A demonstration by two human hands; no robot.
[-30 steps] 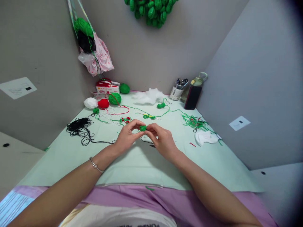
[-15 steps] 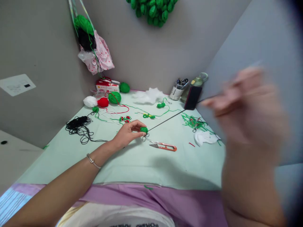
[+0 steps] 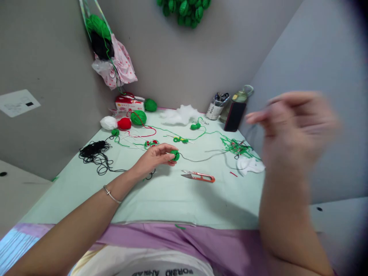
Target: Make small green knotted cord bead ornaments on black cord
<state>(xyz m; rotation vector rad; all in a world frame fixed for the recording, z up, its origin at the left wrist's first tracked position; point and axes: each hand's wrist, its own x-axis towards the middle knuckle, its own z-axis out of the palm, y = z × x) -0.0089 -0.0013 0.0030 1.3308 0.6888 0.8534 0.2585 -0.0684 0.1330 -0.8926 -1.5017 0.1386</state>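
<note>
Pinched in my left hand (image 3: 161, 155) is a small green crocheted piece (image 3: 175, 155) with dark stitching on it. A strand of black yarn (image 3: 198, 160) leaves the piece and sags off to the right, blurring along its way. Raised at the right, close to the camera, my right hand (image 3: 293, 126) is smeared by motion. Its thumb and fingers are pressed together, and a dark strand seems to hang below them; whether a needle is there too I cannot tell. Orange-handled thread snips (image 3: 198, 176) lie on the table below the green piece.
Tangled black yarn (image 3: 94, 149) lies left, near green, red and white yarn balls (image 3: 138, 117). White stuffing (image 3: 182, 115), a pen cup (image 3: 215, 107), a bottle and a phone (image 3: 235, 117) are behind. Green yarn scraps (image 3: 237, 145) lie right. A yarn bag (image 3: 123, 63) hangs at left.
The black yarn was taut between the green piece and my right hand; now it is slack and curved. My left hand has turned the piece slightly, and my right hand has shifted a little left.
</note>
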